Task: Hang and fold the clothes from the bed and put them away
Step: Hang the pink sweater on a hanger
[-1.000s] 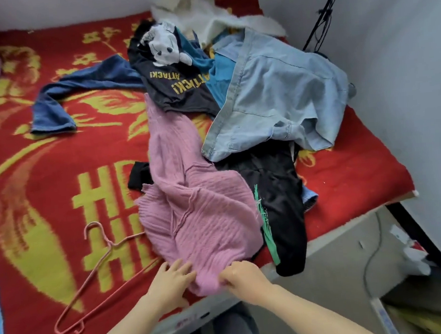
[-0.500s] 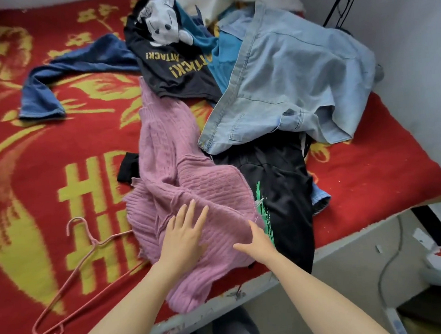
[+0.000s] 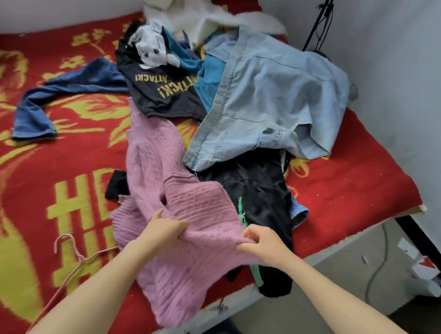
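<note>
Change: a second ago both hands were working the hem of the sweater (image 3: 162, 171) at the bed edge, and half a second ago the left one was lying flat on it with fingers spread. Now both are pinching up a ridge of knit mid-body. My read is that the sweater is being picked as the next item and gathered for lifting. Nothing is hung or folded yet.

Left to right, all relative to the sweater:
- Hanger (image 3: 81, 260): lying just left of the sweater on the bed cover (image 3: 346, 189). It's thin pink wire with the hook pointing away from the person. Not touched yet.
- Blue long-sleeve top (image 3: 60, 99): sprawling well up and left of the sweater, a soft jersey, one sleeve stretched out.
- Left grip (image 3: 164, 230): fingers curling into the knit at the sweater's lower middle, bunching a fold.
- The sweater itself: lying on the bed, lower end hanging over the near edge. It's a thick, fuzzy pink rib knit, limp, and likely stretching if lifted from one point.
- Right grip (image 3: 263, 242): thumb and fingers pinching the right end of the same fold, at the sweater's right edge.
- Dark tee (image 3: 162, 92): yellow print, touching the sweater's top end.
- Black trousers (image 3: 258, 198): green stripe, smooth fabric, lying against the sweater's right side and partly tucked under it.
- Light denim piece (image 3: 274, 97): up and right of the sweater, stiff with stitched seams, overlapping the trousers.

Risk: the lift may be dragging the trousers along.
</note>
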